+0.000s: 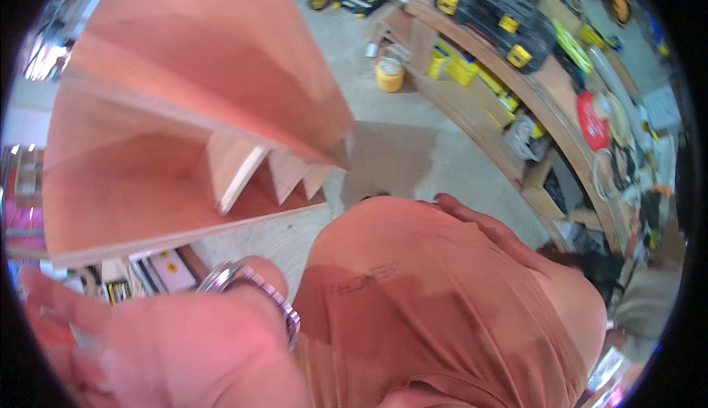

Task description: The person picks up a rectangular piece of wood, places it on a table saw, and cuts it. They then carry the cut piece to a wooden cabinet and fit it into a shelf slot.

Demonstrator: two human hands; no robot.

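Observation:
My left hand (184, 341), with a metal-banded watch (269, 290) at its wrist, is raised close to the camera at the lower left. Its palm shows and its fingers reach left, apart and somewhat blurred, with nothing visible in them. Beyond it stands a tall reddish-brown wooden cabinet (214, 46), the nearest large thing, apparently not touched. Pale wooden dividers (240, 175) show inside its lower opening. My right arm hangs beside my brown shirt (442, 297). Only a bit of my right hand (446, 203) appears past the shirt's edge; its fingers are hidden.
A long curved-looking workbench (582, 135) runs down the right, bearing black tool cases (494, 9) with yellow latches and a red item (592, 120). Yellow boxes sit on its lower shelf. A yellow bucket (389, 74) stands on the concrete floor (464, 142) between cabinet and bench.

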